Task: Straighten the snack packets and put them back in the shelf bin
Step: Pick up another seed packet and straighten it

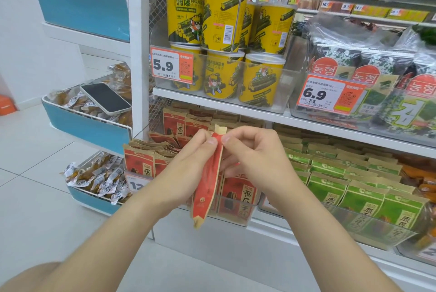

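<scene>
A red and tan snack packet [207, 178] hangs edge-on in front of the lower shelf, held between both hands. My left hand [186, 164] grips its left side with the thumb near the top. My right hand [254, 157] pinches the top edge from the right. Behind them a clear shelf bin [238, 216] holds more red packets [238, 195] standing upright, and further red packets [179, 124] are stacked behind, some leaning.
Green packets [342, 188] fill the bin to the right. Yellow tubs [221, 39] and seaweed packs [377, 74] sit on the shelf above. At the left, blue-fronted bins [87, 129] hold small wrapped snacks, with a phone [106, 98] lying on top.
</scene>
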